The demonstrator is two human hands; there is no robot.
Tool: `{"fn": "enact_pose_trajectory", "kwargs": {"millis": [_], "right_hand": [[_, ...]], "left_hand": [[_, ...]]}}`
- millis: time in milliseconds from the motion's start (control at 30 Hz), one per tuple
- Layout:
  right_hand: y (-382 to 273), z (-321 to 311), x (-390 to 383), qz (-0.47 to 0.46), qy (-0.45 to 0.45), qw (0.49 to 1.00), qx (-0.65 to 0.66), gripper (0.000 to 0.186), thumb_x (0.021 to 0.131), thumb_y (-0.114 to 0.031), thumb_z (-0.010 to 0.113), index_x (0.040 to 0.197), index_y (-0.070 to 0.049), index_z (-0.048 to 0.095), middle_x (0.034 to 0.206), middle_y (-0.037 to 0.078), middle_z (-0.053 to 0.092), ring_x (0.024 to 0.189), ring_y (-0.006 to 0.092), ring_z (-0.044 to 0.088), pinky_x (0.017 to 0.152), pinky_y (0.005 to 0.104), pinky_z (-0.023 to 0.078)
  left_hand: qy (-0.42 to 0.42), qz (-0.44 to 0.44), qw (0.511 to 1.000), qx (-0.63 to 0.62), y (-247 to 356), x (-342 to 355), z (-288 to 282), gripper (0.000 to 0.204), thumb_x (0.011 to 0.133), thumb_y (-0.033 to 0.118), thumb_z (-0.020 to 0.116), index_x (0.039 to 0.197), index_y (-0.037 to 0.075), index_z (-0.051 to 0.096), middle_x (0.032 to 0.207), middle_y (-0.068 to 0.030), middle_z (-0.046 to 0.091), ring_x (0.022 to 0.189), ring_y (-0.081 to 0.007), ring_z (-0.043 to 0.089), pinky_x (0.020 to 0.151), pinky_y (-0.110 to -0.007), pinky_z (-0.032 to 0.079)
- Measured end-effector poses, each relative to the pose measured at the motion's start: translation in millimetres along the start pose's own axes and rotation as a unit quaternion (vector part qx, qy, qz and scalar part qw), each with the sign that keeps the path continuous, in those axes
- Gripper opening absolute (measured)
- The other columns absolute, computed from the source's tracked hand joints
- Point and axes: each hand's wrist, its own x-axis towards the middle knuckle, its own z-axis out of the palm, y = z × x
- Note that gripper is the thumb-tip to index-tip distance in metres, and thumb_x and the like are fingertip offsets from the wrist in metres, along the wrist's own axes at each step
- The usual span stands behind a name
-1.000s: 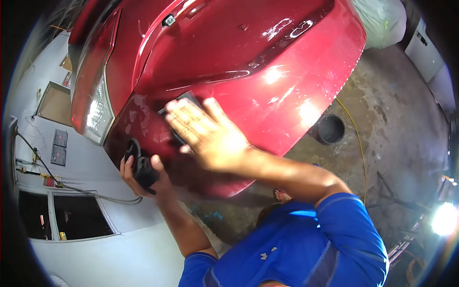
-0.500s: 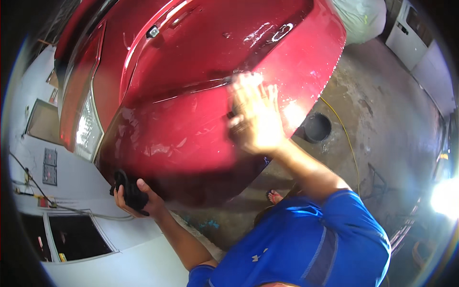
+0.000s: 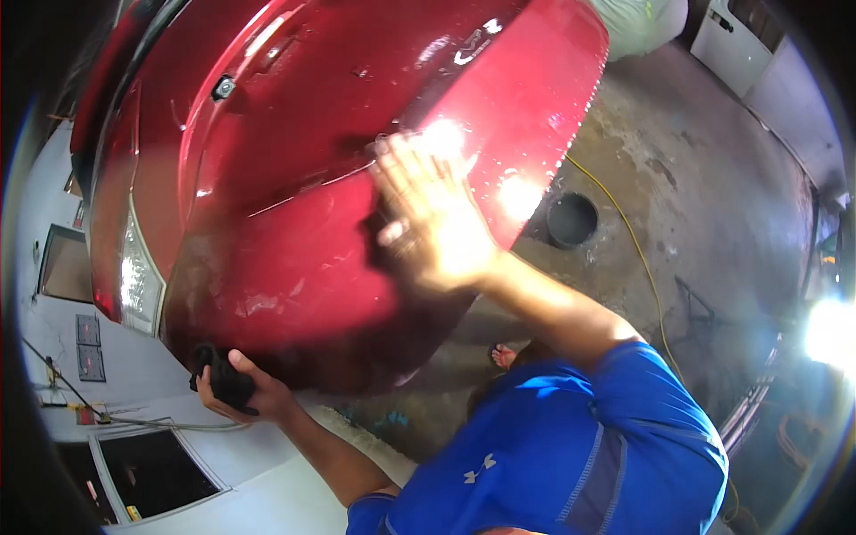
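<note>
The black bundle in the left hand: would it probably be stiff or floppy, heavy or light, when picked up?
The black bundle is probably floppy rather than stiff, because its outline looks bunched and uneven. It seems fairly light, since the left hand alone holds it.

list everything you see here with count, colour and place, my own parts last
car panel: 1, red, centre
light unit: 1, clear, left of panel
black bundle: 1, black, in left hand
bucket: 1, dark, on floor
floor: 1, grey-brown, right
cord: 1, yellow, across floor
lamp: 1, glaring white, far right
covered bulk: 1, pale, top right
door: 1, white, upper right
window: 1, dark panes, lower left
shirt: 1, blue, bottom
foot: 1, below panel
left hand: 1, lower left
right hand: 1, over panel
</note>
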Motion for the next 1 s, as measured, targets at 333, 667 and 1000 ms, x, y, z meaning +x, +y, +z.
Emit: {"fn": "enact_pose_trajectory", "kwargs": {"millis": [333,667,1000], "right_hand": [[238,-63,21,0.239,0.115,0.937,-0.226,0.064,0.101,-0.03,0.047,0.156,0.003,0.042,0.165,0.034,0.035,0.158,0.0553,0.021,0.122,0.0772,0.012],[145,-13,-60,0.19,0.021,0.959,-0.209,0.067,0.108,-0.04,0.051,0.159,0.001,0.037,0.168,0.027,0.033,0.158,0.0394,0.032,0.127,0.0636,0.02],[158,-36,-147,0.256,0.101,0.933,0.234,0.071,0.113,-0.03,0.039,0.171,0.001,0.011,0.179,0.024,0.003,0.166,0.0394,0.003,0.13,0.0605,0.001]], "left_hand": [[-0.188,0.078,0.977,-0.065,66,20,3,0.074,0.093,0.051,0.08,0.143,-0.001,0.063,0.149,-0.0242,0.058,0.136,-0.0436,0.056,0.115,-0.056,0.045],[-0.421,0.405,0.803,-0.123,189,-29,42,0.067,0.086,0.058,0.079,0.132,0.009,0.073,0.15,-0.0189,0.059,0.138,-0.0546,0.051,0.117,-0.069,0.037],[-0.314,0.561,0.739,-0.203,377,5,226,0.027,0.082,0.032,0.079,0.089,0.011,0.066,0.101,-0.0118,0.065,0.093,-0.035,0.065,0.078,-0.051,0.053]]}}
